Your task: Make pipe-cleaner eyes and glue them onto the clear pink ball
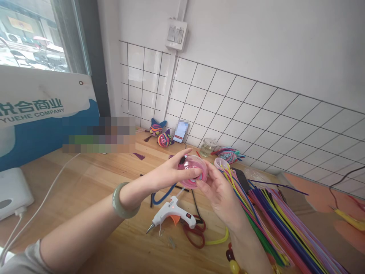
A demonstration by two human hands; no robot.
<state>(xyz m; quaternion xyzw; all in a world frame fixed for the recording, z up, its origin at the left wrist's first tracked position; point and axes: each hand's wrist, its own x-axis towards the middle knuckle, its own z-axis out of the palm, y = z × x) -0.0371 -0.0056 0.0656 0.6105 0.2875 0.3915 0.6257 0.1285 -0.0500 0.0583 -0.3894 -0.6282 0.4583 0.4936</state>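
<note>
A round pink object with a clear, shiny surface is held between both hands above the wooden table. My left hand wraps round its left side, the thumb pressing across its front. On its right side, my right hand grips it with thumb and fingers. A dark piece shows near its upper left edge. Below the hands lies a white glue gun with an orange trigger and a metal nozzle pointing lower left. Red-handled scissors lie partly beneath its handle. A blue pipe cleaner curves behind the gun.
Bundled coloured pipe cleaners lie at the right. Along the wall stand two colourful woven figures, a phone, a glass jar and a woven fish. A white device with a cable is at the left.
</note>
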